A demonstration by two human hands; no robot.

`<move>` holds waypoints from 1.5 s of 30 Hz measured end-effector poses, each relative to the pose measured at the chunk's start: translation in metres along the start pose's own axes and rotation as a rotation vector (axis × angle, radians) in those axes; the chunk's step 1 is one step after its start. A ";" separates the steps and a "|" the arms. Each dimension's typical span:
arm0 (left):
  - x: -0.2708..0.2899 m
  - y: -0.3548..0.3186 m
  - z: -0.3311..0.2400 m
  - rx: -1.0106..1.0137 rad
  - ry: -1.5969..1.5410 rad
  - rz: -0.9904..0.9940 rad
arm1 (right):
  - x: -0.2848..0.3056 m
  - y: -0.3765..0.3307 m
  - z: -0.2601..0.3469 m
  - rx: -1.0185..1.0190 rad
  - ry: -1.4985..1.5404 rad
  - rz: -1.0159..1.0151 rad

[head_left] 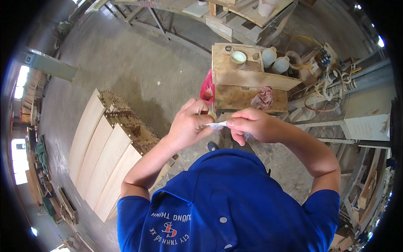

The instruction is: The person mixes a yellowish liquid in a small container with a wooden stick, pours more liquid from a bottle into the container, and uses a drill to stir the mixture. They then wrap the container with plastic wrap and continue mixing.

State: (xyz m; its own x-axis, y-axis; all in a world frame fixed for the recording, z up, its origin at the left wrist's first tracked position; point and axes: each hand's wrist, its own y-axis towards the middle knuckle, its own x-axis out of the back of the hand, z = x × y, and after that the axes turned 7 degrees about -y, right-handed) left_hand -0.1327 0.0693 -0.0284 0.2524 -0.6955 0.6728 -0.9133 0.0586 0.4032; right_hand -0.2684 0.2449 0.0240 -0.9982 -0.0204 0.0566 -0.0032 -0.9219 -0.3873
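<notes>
Between my two hands, in front of my chest, a small piece of thin whitish crinkled plastic film [217, 125] is stretched. My left hand [187, 124] is closed, pinching its left end. A small tan bit shows beside those fingers, too little of it to name. My right hand [257, 125] pinches the other end between thumb and fingers, and more of the film peeks out below that hand. Just beyond my hands stands a wooden box bench [252, 78], with a crumpled pink-stained rag [263, 98] on its lower ledge and a pink plastic bag [207, 88] hanging at its left side.
On the bench top sits an open tub [238, 58], with white plastic bottles [280, 65] in the compartment to its right. Stacked pale wooden panels [103, 151] stand on the floor at left. Hoses [331, 90] and a metal cabinet [367, 126] are at right.
</notes>
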 end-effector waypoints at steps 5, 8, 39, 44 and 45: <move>-0.010 -0.001 0.007 0.200 -0.019 -0.116 | 0.004 0.009 -0.017 -0.018 0.496 0.000; -0.008 0.005 0.002 0.266 -0.117 -0.105 | 0.005 0.010 -0.018 -0.001 0.612 -0.002; -0.029 0.017 0.029 0.483 -0.985 -0.589 | -0.027 0.082 -0.047 0.661 -0.133 -0.974; -0.036 0.017 0.025 0.520 -0.988 -0.707 | -0.029 0.090 -0.042 0.765 -0.291 -1.142; -0.037 0.019 0.023 0.538 -1.026 -0.745 | -0.031 0.090 -0.040 0.755 -0.258 -1.131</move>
State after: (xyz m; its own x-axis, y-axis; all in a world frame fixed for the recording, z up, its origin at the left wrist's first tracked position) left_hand -0.1667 0.0794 -0.0603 0.6000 -0.6656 -0.4437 -0.7368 -0.6758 0.0174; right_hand -0.2396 0.1779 -0.0491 -0.4355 0.8772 0.2019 -0.6799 -0.4676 0.5649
